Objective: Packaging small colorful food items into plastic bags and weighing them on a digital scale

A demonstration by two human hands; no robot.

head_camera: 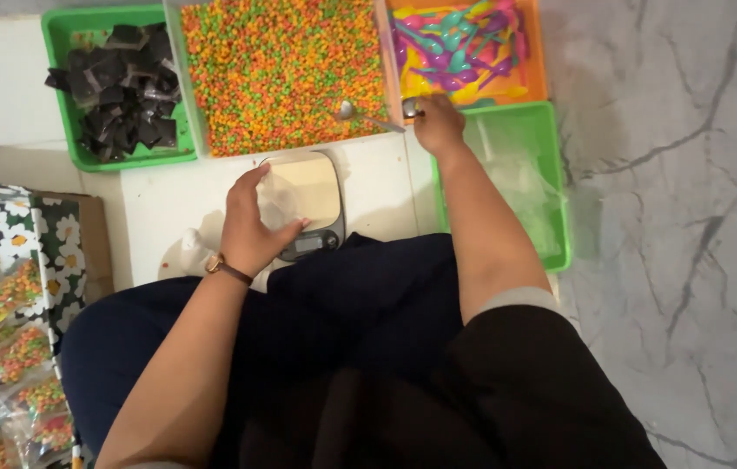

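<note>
Here, mid-fill: left hand (251,227) is closed around a small clear bag (277,201), holding it up on the scale (309,201), which sits on the white board (160,208) in front of the person's lap. Bag looks empty or nearly so; contents hard to tell. Right hand (438,123) is closed on the handle of a metal spoon (366,116), whose bowl lies at the near edge of the big tray of pellets (281,74), orange, green and yellow mixed. Spoon bowl appears just touching the pellets; whether it is loaded cannot be told.

Around: green tray of black packets (121,87) left of the pellets, orange tray of plastic spoons (464,48) to the right, green tray of clear bags (516,178) under the right forearm. Filled bags (3,347) are piled at far left beside a flowered box (12,217). Marble floor (681,217) on the right.

Judged step: scooping pellets to weigh into the bag. Next move likely calls for a level carry of the spoon across to the bag mouth, left hand keeping the mouth open and upright over the scale so nothing spills onto the board.
</note>
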